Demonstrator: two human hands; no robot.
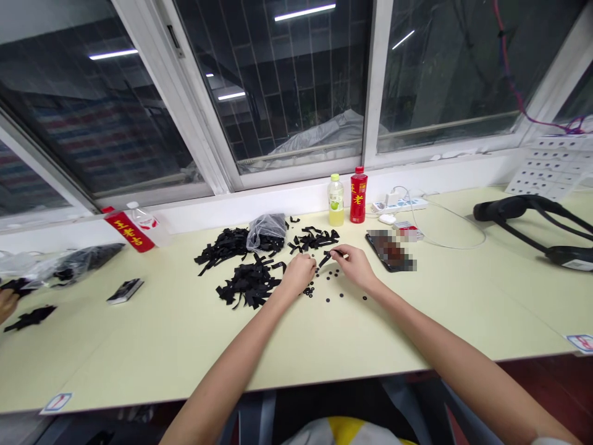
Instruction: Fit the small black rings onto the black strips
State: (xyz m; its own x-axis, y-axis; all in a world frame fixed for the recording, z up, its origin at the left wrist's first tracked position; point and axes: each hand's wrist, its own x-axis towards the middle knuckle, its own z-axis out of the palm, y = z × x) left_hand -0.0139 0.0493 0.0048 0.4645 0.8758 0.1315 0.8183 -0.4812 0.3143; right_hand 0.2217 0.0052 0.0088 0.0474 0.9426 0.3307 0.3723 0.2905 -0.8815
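My right hand (352, 264) pinches a short black strip (325, 259), which slants down toward the left. Close beside it, my left hand (300, 272) has its fingers curled together above the table; whatever lies in them is hidden. Small black round discs (328, 300), some like rings with a hole, are scattered under and around both hands. To the left of my left hand is a heap of black strips (248, 281). A larger pile of strips (227, 244) lies behind that, and a looser group (319, 237) sits beyond my hands.
A clear plastic bag (267, 232) rests on the back pile. Yellow (336, 201) and red (358, 196) bottles stand by the window. Right are a phone (389, 250), power strip (407, 204) and black headset (537, 228). At far left, another person's hand (7, 304) touches black pieces.
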